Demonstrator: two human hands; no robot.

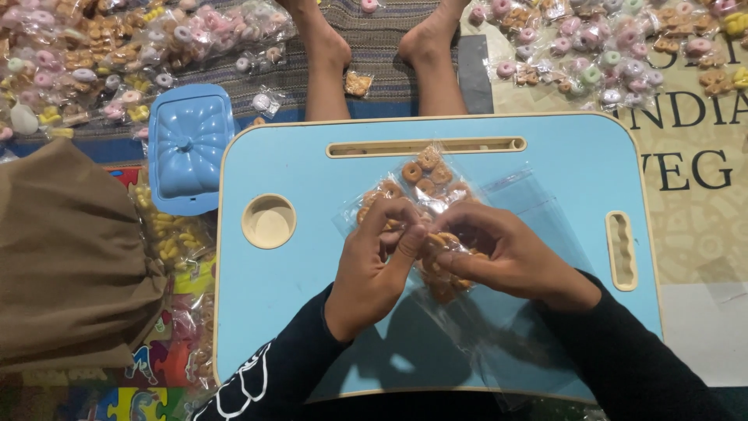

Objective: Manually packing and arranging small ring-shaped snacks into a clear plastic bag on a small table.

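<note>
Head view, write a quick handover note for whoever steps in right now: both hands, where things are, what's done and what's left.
Left hand: pinching a clear bag of brown ring-shaped pieces over the blue lap tray.
Right hand: gripping the same bag from the other side.
An empty clear bag lies by the right hand.
Done: many filled packets piled on the floor beyond the tray.
Left: the bag in hand is not yet set aside; whether it is sealed cannot be told.
</note>
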